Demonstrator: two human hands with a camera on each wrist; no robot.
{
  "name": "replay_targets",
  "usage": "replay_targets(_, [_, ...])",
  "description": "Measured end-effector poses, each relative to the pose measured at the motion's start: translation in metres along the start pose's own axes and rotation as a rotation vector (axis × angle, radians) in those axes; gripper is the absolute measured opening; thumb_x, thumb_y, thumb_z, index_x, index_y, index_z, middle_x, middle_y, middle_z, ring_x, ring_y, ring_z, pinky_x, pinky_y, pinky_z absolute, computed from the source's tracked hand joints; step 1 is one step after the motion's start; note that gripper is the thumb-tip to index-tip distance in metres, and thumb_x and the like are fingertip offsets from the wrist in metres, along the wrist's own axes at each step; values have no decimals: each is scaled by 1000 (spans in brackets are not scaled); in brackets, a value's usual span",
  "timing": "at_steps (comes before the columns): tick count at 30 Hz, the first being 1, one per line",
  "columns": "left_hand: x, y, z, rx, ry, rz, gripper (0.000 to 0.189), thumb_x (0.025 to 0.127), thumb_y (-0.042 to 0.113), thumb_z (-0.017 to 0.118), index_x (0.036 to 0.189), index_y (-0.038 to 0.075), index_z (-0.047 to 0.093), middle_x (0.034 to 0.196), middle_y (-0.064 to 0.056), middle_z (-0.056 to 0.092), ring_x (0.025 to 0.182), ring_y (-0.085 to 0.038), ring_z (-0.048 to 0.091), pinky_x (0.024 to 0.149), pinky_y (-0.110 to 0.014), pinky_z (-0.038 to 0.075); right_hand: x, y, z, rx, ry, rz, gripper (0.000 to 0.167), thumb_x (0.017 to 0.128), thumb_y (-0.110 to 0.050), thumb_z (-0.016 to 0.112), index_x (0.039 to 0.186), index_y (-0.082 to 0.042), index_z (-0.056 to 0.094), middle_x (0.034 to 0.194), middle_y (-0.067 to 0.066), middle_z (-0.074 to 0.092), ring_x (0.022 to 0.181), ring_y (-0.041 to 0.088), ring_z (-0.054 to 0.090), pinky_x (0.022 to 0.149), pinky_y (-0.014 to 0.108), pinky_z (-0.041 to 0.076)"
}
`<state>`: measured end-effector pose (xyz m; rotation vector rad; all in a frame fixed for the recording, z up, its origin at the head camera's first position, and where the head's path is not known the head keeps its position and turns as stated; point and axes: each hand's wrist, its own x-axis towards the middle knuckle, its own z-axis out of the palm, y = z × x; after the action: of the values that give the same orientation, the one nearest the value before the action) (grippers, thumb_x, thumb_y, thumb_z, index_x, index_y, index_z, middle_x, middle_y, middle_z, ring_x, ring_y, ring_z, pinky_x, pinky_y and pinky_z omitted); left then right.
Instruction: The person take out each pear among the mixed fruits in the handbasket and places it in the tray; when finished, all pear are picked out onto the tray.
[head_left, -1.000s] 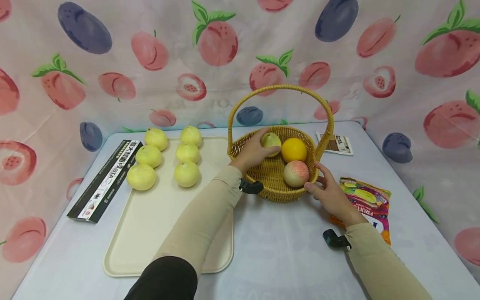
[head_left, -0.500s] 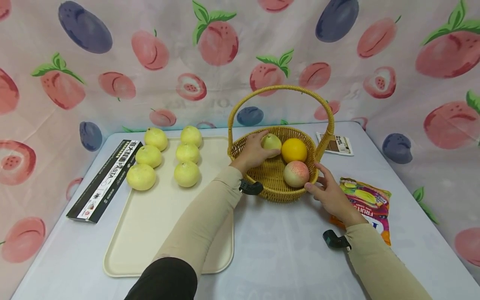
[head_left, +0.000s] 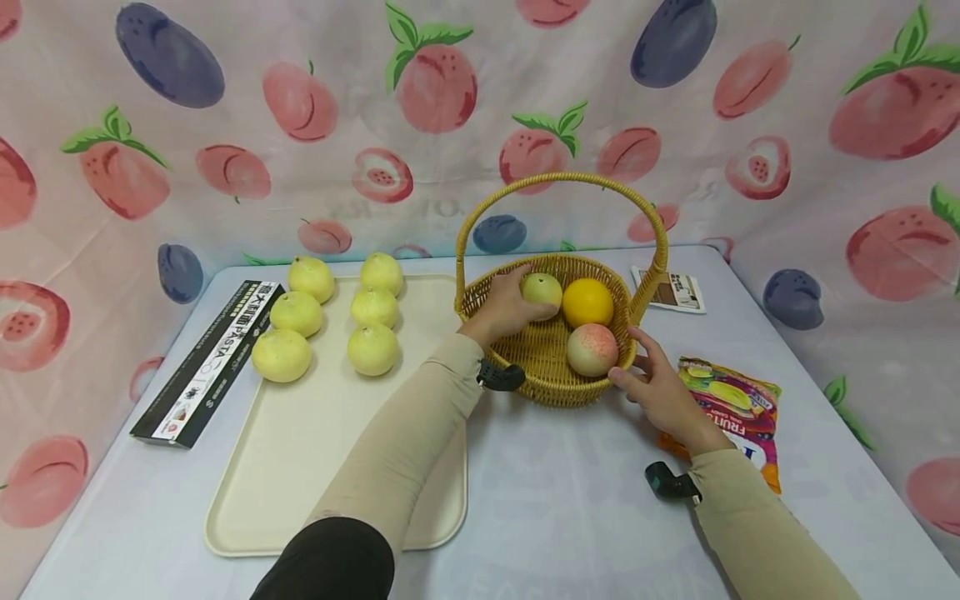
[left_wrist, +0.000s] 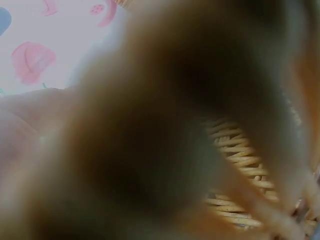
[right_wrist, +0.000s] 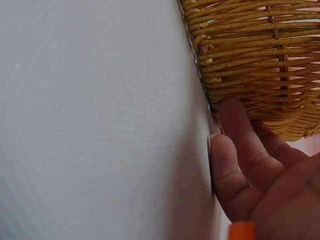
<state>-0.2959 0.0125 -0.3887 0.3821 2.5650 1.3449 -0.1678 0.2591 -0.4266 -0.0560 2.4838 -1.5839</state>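
Observation:
In the head view, my left hand point(head_left: 506, 310) reaches into the yellow wicker basket point(head_left: 558, 392) and holds a round yellow-green fruit point(head_left: 542, 292) between thumb and fingers at its left side. Close by inside the basket are an orange point(head_left: 588, 302) and a pink-and-cream peach point(head_left: 592, 349). Against the basket's right outer side rests my right hand point(head_left: 663, 392), thumb at the rim. The right wrist view shows its fingers point(right_wrist: 235, 120) lightly bent against the lower weave. A dark blur covers most of the left wrist view and hides that hand's grip.
A cream tray point(head_left: 315, 467) at left carries several pale yellow fruits point(head_left: 373, 349) in two rows. A black pasta box point(head_left: 210, 362) lies along its left edge. Right of the basket are a candy bag point(head_left: 738, 408), partly under my right wrist, and a flat packet point(head_left: 678, 290).
The yellow-green fruit has turned and sunk slightly in my left hand, so a dark spot on its top now shows. My right hand stays at the basket.

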Motion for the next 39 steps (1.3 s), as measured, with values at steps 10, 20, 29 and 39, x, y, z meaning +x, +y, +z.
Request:
replay_targets(10, [-2,-2,0,-18,-44,-13,92,88,34,78,161,25,23,158,-9,32,129,-32,44,96,-46,48,0,1,0,-7,3,0,85,102,-43,57,163,-25,0,156,33,20,130,49,44,97,54,48])
replay_targets(20, [-4,-1,1,-13,-66,-37,76,89,31,77,152,14,39,145,-17,38,115,-29,49,93,-43,48,0,3,-1,-5,3,-4,86,102,-42,57,163,-25,0,157,33,19,132,50,41,98,57,46])
replay_targets(29, [-2,-2,0,-57,-146,15,72,94,21,72,156,20,36,157,-4,37,128,-25,48,100,-41,44,1,2,-1,-10,7,-7,86,102,-44,57,163,-24,0,157,33,19,134,51,39,98,58,46])
replay_targets(39, [-3,-2,-7,-90,-193,39,62,93,26,74,150,18,49,153,-7,42,126,-23,48,99,-37,45,0,1,0,-23,12,13,86,101,-45,58,162,-27,0,157,32,20,131,50,42,98,58,46])
